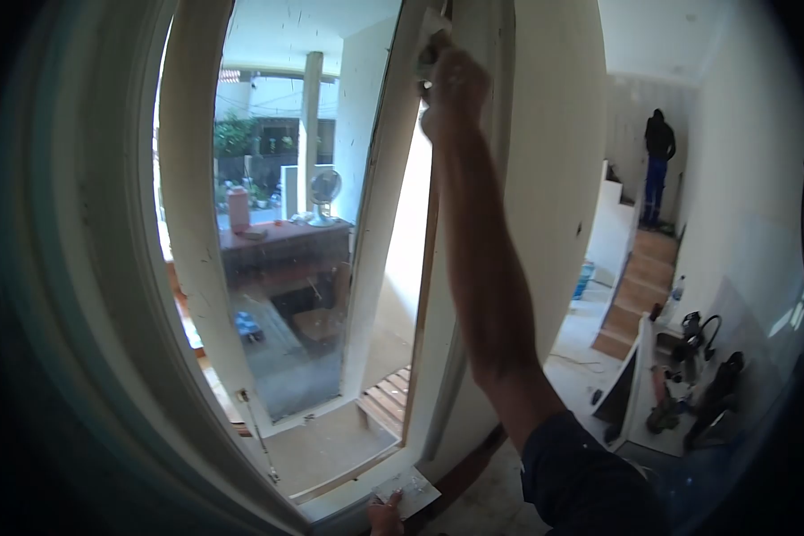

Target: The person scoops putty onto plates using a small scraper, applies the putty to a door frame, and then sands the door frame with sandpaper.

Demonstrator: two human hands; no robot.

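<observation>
My right hand (454, 79) is raised high against the window frame (473, 179), closed round a scraper (435, 40) whose pale blade lies near the top of the frame's right side. Low down, my left hand (386, 516) grips a flat whitish plate (406, 491) just over the bottom of the frame. Between the hands, a glazed window sash (177, 268) stands ajar, with specks on its glass. A metal stay (257, 435) links the sash's lower corner to the sill.
Through the glass show a fan (324, 192) and a table (286, 234). A slatted wooden piece (386, 400) lies beyond the sill. At right, a person (657, 161) stands atop wooden steps (641, 277); tools crowd a white counter (639, 420).
</observation>
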